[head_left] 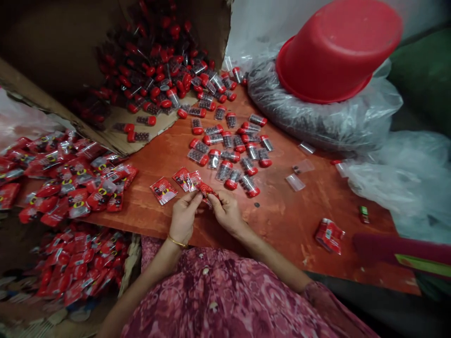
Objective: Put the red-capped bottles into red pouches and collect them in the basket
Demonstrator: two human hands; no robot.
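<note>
Near the table's front edge, my left hand (183, 217) and my right hand (227, 211) meet over a small red printed packet (207, 188). Both hands pinch it between thumb and fingers, and part of it is hidden behind them. Just left of it, another flat red packet (164, 190) lies on the table, with one more red packet (180, 176) close by. Beyond my hands are several small clear tubes with red caps (224, 170), filled with dark round pieces.
A tipped cardboard box (116, 145) spills many capped tubes from the back left. Filled red packets (77, 192) heap at the left. A red tub (338, 51) rests upside down on a plastic bag (282, 110). A crumpled red packet (330, 235) lies at the right.
</note>
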